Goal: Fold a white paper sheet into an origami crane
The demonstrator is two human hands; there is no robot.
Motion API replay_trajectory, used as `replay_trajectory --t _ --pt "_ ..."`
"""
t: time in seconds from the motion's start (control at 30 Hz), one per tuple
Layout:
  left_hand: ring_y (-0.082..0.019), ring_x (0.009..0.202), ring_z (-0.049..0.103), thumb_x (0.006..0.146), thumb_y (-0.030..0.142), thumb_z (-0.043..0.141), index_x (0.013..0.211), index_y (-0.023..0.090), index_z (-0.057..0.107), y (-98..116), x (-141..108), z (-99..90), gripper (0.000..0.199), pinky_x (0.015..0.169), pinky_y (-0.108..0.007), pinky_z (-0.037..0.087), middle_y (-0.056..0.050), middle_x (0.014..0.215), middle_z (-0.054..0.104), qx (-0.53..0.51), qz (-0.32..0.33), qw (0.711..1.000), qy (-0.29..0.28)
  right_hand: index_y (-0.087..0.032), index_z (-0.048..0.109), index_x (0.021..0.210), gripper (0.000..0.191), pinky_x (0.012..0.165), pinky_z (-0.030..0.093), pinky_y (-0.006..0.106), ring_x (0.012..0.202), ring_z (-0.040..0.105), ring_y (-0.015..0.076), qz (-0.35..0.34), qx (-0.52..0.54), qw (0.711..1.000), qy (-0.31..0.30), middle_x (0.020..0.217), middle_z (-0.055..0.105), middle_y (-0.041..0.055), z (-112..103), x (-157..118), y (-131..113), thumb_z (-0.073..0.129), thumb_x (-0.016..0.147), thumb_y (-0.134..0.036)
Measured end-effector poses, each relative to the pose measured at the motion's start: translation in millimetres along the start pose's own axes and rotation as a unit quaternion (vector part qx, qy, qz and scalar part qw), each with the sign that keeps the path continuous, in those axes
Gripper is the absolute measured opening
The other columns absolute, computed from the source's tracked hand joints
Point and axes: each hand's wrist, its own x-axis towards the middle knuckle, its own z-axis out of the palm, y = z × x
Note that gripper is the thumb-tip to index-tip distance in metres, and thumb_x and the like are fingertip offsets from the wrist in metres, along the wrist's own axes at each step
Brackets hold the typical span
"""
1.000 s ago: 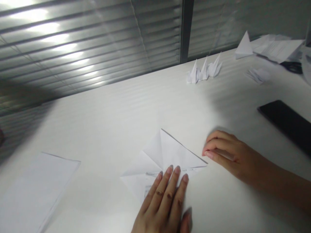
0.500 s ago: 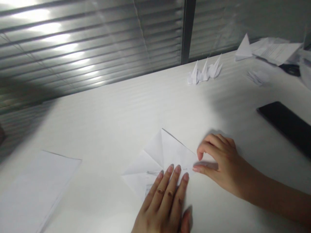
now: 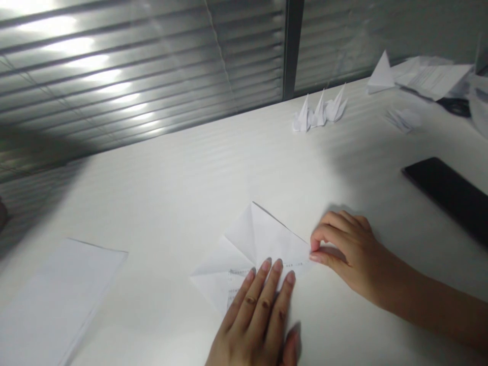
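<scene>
Pinching the near-right corner of a creased printed paper sheet (image 3: 263, 239) between thumb and forefinger, right hand (image 3: 351, 251); left hand (image 3: 253, 317) flat on it, fingers spread, near the white table's (image 3: 183, 183) front edge. Three folded paper cranes (image 3: 319, 113) done at far edge; sheet only creased so far.

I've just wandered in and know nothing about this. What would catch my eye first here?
Your eye would go first to the folded sheet of paper near the front of the white table, with the left hand pressed flat on it and the right hand pinching its edge. Farther back, near the window blinds, stand three small origami figures.
</scene>
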Motion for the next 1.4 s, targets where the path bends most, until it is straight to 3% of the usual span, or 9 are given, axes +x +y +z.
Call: replay_trajectory --t 0.43,0.67,0.9,1.0,1.13,1.23,1.4 --pt "-0.022 0.126 0.049 0.091 0.030 0.045 0.130 0.014 0.054 -2 -2 -2.1 0.043 0.104 -0.033 0.041 -0.007 0.137 0.052 0.009 0.004 1.000 0.005 -0.022 0.056 0.081 0.016 0.076 0.035 0.034 0.079 0.052 0.0160 -0.012 0.033 0.999 -0.011 0.079 0.056 -0.0003 -5 5 10 0.048 0.092 -0.013" --pt "-0.022 0.127 0.048 0.091 0.030 0.046 0.131 0.015 0.053 -1 -3 1.5 0.044 0.106 -0.033 0.038 -0.008 0.138 0.052 0.013 0.007 1.000 -0.001 -0.022 0.056 0.083 0.008 0.080 0.033 0.036 0.086 0.051 0.0187 0.001 0.025 0.999 -0.022 0.085 0.056 -0.0002 -9 2 -1 0.064 0.082 -0.020" --pt "-0.023 0.126 0.049 0.091 0.032 0.045 0.130 0.014 0.053 0 -2 0.9 0.044 0.107 -0.033 0.038 -0.008 0.136 0.053 0.016 -0.003 1.000 0.007 -0.022 0.058 0.081 0.006 0.077 0.035 0.036 0.083 0.053 0.0183 -0.009 -0.003 1.000 -0.019 0.084 0.058 0.0009 -6 3 4 0.058 0.087 -0.020" --pt "-0.023 0.126 0.049 0.091 0.033 0.047 0.131 0.013 0.053 -1 -3 1.6 0.045 0.107 -0.033 0.038 -0.008 0.136 0.053 0.016 0.005 1.000 0.004 -0.023 0.062 0.099 0.017 0.083 0.039 0.037 0.091 0.056 0.0181 -0.072 0.016 0.997 -0.038 0.095 0.063 0.0034 -12 6 4 0.049 0.091 -0.015" --pt "-0.023 0.125 0.050 0.091 0.034 0.047 0.129 0.014 0.054 -1 -4 1.5 0.044 0.107 -0.032 0.038 -0.007 0.135 0.055 0.013 0.007 1.000 0.011 -0.026 0.054 0.128 0.043 0.101 0.036 0.037 0.120 0.048 0.0183 -0.170 0.009 0.980 -0.106 0.129 0.059 0.0021 -21 9 2 0.048 0.088 -0.010" --pt "-0.023 0.125 0.050 0.091 0.035 0.047 0.130 0.014 0.054 -1 -4 -0.7 0.044 0.107 -0.032 0.039 -0.008 0.134 0.055 0.019 0.003 1.000 0.004 -0.023 0.053 0.129 0.044 0.109 0.031 0.033 0.129 0.041 0.0162 -0.168 -0.017 0.976 -0.139 0.137 0.054 -0.0016 -25 8 2 0.053 0.086 -0.014" --pt "-0.024 0.125 0.050 0.091 0.038 0.047 0.130 0.015 0.054 0 -6 -2.1 0.046 0.104 -0.033 0.042 -0.008 0.135 0.055 0.030 0.004 1.000 -0.001 -0.023 0.056 0.127 0.040 0.110 0.031 0.033 0.130 0.042 0.0152 -0.166 -0.022 0.977 -0.133 0.135 0.055 -0.0015 -26 6 6 0.053 0.088 -0.017"
